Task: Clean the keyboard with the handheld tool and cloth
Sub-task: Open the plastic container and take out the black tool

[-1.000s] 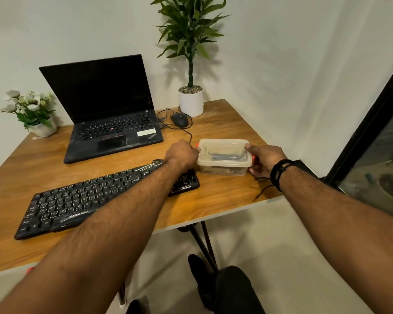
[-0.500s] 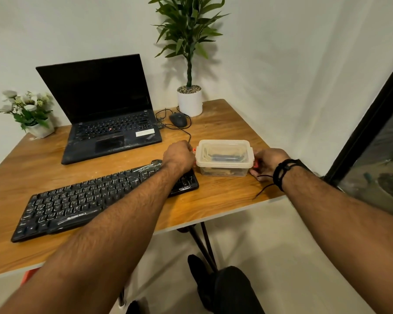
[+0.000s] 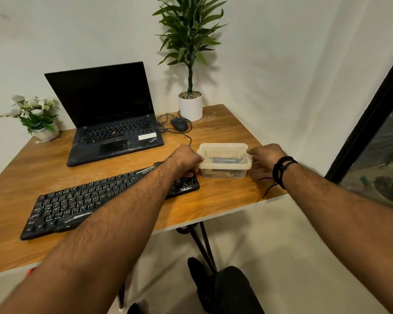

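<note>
So the black keyboard (image 3: 100,200) sits on the wooden worktop (image 3: 225,196), angled, its near-left corner close to the front edge and its right end just beside a clear plastic container (image 3: 224,160). We've got both hands on that container: the left hand (image 3: 186,158) is at its left end, fingers curled against the lid's edge, with our forearm crossing over the keyboard's right part. The right hand (image 3: 267,156) grips the right end the same way, fingers curled around the rim. The lid is on. Something dark and something tan show through the walls (we can't tell what they are, too blurry through the plastic).

There's a black band (image 3: 281,171) on our right wrist with a thread hanging off it.

Behind the keyboard, an open black laptop (image 3: 114,123) with a dark screen. Right of it, a dark mouse (image 3: 179,123) with its cable looping toward the container. A tall plant in a white pot (image 3: 190,107) stands at the back corner, and a small flower pot (image 3: 38,118) at the far left.
</note>
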